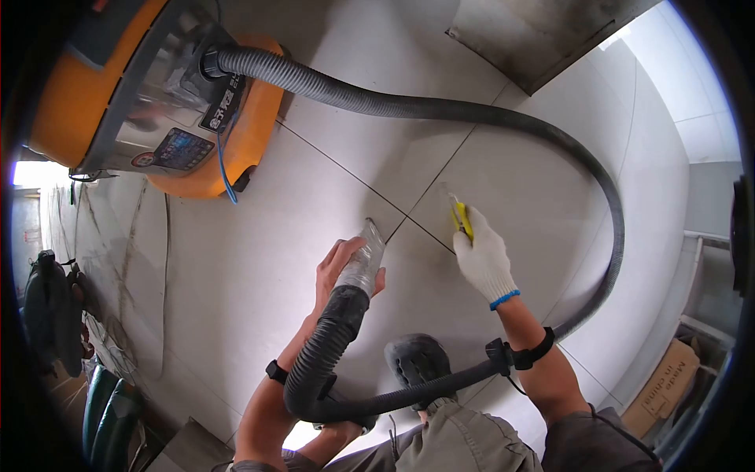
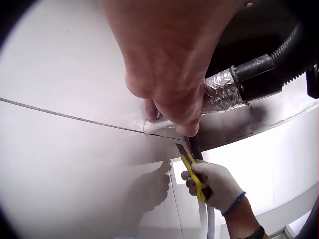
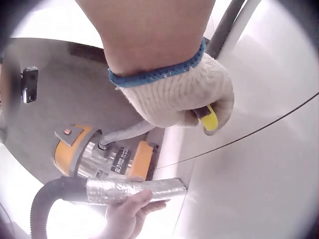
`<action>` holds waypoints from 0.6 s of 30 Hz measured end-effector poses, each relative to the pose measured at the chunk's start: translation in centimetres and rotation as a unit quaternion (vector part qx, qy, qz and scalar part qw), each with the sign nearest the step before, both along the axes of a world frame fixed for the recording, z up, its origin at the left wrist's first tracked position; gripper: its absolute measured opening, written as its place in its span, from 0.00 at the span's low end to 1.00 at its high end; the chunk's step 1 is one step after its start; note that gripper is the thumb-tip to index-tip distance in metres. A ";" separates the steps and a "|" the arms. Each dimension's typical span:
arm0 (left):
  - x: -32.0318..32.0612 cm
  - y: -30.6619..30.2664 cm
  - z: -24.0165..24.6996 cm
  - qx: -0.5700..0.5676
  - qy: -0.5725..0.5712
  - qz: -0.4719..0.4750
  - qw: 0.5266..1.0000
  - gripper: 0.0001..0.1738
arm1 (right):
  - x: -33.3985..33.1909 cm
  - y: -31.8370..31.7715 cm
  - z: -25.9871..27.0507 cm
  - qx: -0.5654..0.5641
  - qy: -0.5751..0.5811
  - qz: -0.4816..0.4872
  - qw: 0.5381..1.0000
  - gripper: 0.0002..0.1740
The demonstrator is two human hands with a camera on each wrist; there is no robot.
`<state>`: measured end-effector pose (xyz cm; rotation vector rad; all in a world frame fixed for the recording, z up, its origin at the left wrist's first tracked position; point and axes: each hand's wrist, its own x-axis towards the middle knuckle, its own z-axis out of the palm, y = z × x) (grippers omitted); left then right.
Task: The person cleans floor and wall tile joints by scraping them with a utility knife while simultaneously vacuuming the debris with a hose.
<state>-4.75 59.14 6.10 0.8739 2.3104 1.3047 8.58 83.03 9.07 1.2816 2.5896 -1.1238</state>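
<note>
My bare left hand grips a hose nozzle wrapped in clear or silvery tape, its flattened tip close to a floor joint. In the right wrist view the wrapped nozzle lies across the left fingers. My right hand, in a white knit glove with a blue cuff, holds a yellow utility knife. In the left wrist view the knife has its blade pointing toward the nozzle tip, apart from it.
An orange vacuum stands at the upper left on the tiled floor. Its grey hose loops round the right side and passes over the right forearm. A metal box is at the top, a cardboard box at the lower right.
</note>
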 end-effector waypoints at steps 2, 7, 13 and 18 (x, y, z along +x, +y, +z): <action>-0.1 -0.5 -0.3 0.004 -0.003 -0.003 1.000 0.37 | -1.3 -0.5 0.9 -0.007 -0.031 0.013 0.999 0.27; -0.4 -1.0 0.0 -0.007 0.004 -0.018 1.000 0.37 | -1.9 -4.6 0.4 -0.105 -0.062 0.068 0.990 0.22; -0.3 -0.8 -0.2 -0.006 0.011 -0.021 1.000 0.37 | -0.4 -7.5 1.3 -0.170 -0.056 0.119 0.977 0.16; 0.0 -0.5 -0.1 0.003 -0.002 -0.013 1.000 0.36 | 0.2 -3.0 3.1 -0.189 -0.079 0.072 0.976 0.22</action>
